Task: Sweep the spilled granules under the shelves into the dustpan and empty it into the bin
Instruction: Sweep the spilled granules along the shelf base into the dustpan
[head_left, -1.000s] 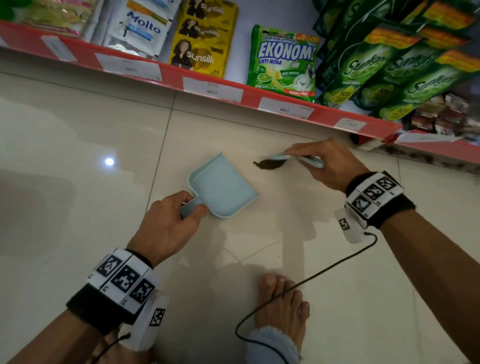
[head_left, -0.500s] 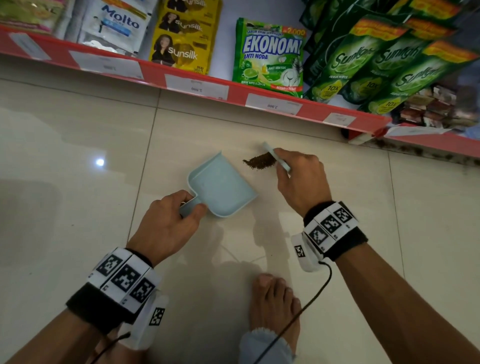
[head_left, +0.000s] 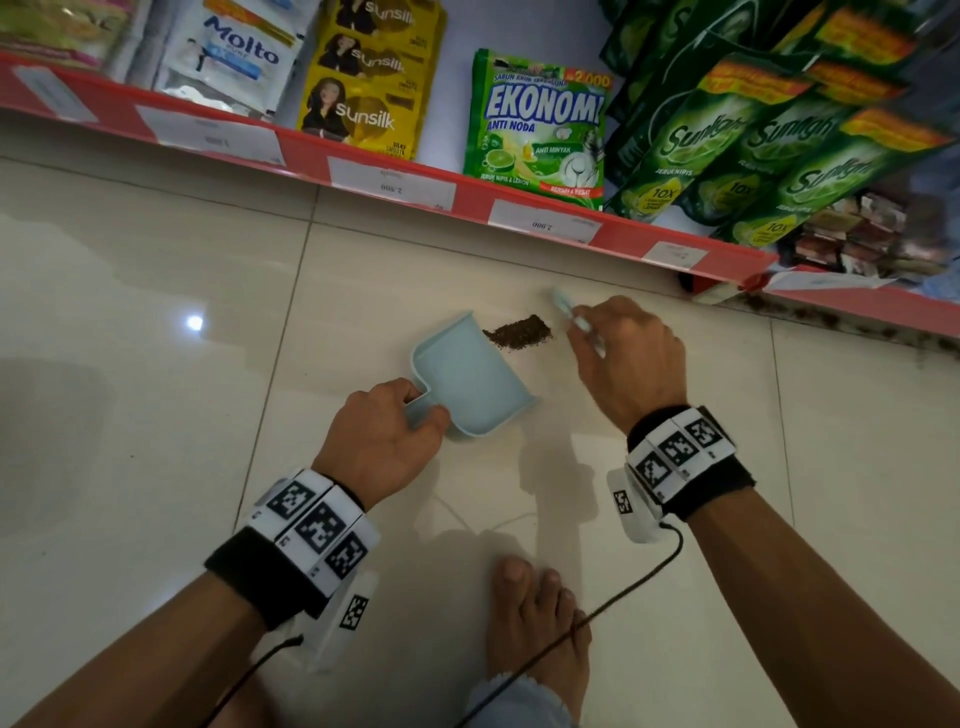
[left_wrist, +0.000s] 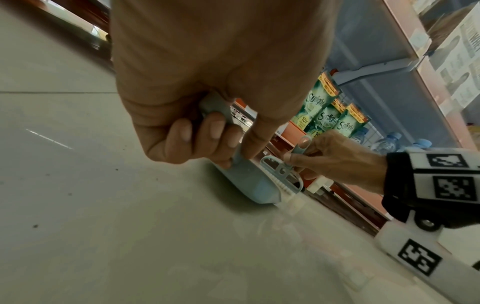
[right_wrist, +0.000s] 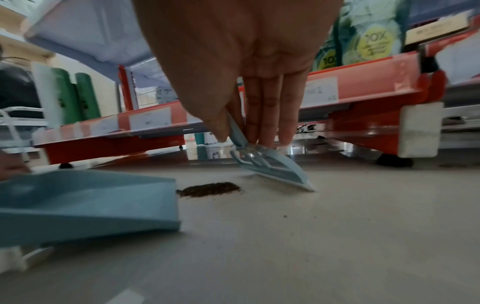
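Note:
A small pale-blue dustpan (head_left: 470, 382) lies on the tiled floor, its mouth toward a little heap of dark brown granules (head_left: 519, 331). My left hand (head_left: 384, 441) grips the dustpan handle (left_wrist: 215, 107). My right hand (head_left: 623, 358) pinches a pale-blue hand brush (right_wrist: 270, 166) between thumb and fingers. The brush's edge touches the floor just right of the granules (right_wrist: 210, 189), a short gap from them. The dustpan (right_wrist: 85, 201) lip sits at the heap's left end. More granules (head_left: 852, 322) lie scattered along the foot of the shelf at the right.
A red-edged bottom shelf (head_left: 363, 176) with sachets and soap pouches runs across the back, with a low gap beneath it. My bare foot (head_left: 535, 618) stands behind the hands, a black cable (head_left: 623, 592) across it. No bin is in view.
My right hand swung the brush from the far side of the heap round to its right side. The heap now lies nearer the dustpan mouth. The left hand kept its hold.

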